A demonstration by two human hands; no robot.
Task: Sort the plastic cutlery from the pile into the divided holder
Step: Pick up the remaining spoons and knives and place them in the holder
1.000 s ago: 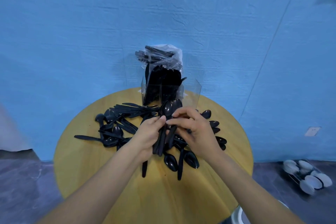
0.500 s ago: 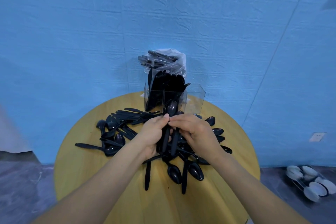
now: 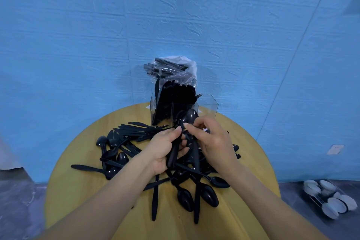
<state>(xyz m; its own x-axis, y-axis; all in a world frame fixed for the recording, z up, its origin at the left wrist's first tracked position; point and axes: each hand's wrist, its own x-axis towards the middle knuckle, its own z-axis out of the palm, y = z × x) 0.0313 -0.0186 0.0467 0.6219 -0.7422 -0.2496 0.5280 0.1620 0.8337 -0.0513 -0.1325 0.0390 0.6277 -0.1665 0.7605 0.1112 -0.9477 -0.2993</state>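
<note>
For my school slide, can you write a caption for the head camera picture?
Two hands, left hand and right hand, hold a bunch of black spoons above the cutlery pile, near the clear holder.

Round table (image 3: pixel 81 187) carries cutlery pile (image 3: pixel 120 150) (black), holder (image 3: pixel 206 107).

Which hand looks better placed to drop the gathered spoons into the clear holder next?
Probably the left hand: it grips the spoon bundle by the handles, bowls pointing toward the holder. The right hand only pinches near the bowls.
</note>
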